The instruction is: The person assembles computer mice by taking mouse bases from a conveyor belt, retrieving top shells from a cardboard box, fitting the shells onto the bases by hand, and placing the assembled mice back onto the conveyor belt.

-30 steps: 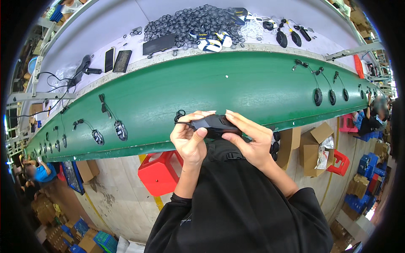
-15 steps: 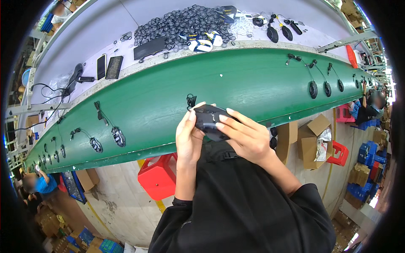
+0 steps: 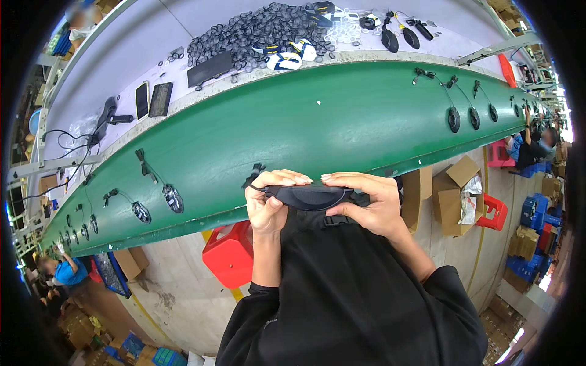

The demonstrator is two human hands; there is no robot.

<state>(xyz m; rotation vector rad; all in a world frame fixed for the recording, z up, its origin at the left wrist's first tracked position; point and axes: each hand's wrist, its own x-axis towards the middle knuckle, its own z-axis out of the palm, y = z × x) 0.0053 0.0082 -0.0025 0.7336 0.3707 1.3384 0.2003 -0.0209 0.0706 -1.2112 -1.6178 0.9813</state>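
A black computer mouse (image 3: 310,198) is held level above the near edge of the green belt, its long side facing me. My left hand (image 3: 267,204) is closed on one end, thumb low and fingers over the top. Around the other end my right hand (image 3: 373,200) is closed, with fingers along the upper side and thumb beneath. The mouse's bundled black cable (image 3: 255,174) sticks out past my left fingers. The side of the mouse facing away is hidden.
The green conveyor belt (image 3: 244,134) carries opened mice (image 3: 173,199) at left and black mice (image 3: 453,119) at right. Beyond lie a heap of small black rings (image 3: 256,36), a phone (image 3: 141,100) and white-blue rolls (image 3: 284,60). A red stool (image 3: 229,255) and cardboard boxes (image 3: 458,195) stand below.
Both hands have turned the mouse from its underside to its side and brought it slightly lower and nearer me. My right fingers have shifted from its face to its end.
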